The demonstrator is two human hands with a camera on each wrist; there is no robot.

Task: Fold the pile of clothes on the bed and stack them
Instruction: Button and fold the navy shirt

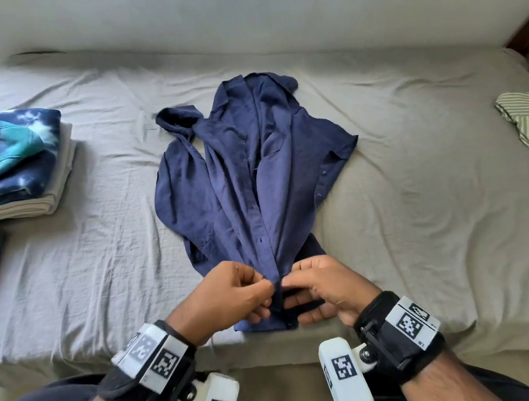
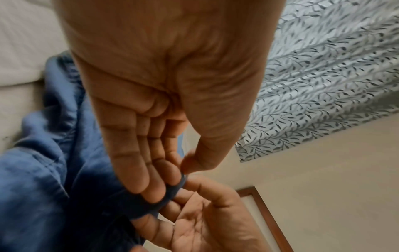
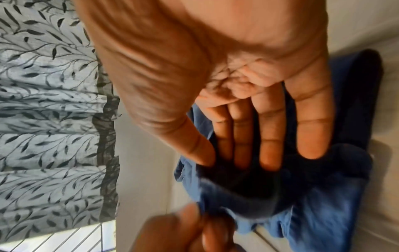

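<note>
Both your left hand [image 1: 231, 290] and right hand [image 1: 319, 285] pinch the navy shirt [image 1: 249, 176] placket near the bed's [image 1: 413, 222] front edge. The fabric looks thin, limp and slippery; grip seams and hem.

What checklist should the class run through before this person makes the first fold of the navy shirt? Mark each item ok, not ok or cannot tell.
1. Shirt lies on the bed: ok.
2. Shirt spread flat: not ok, front and sleeves are rumpled.
3. Left hand grip on the placket near the hem: ok.
4. Right hand grip on the opposite edge: ok.
5. Buttons fastened: cannot tell.
6. Folded stack ready at the left of the bed: ok.
</note>
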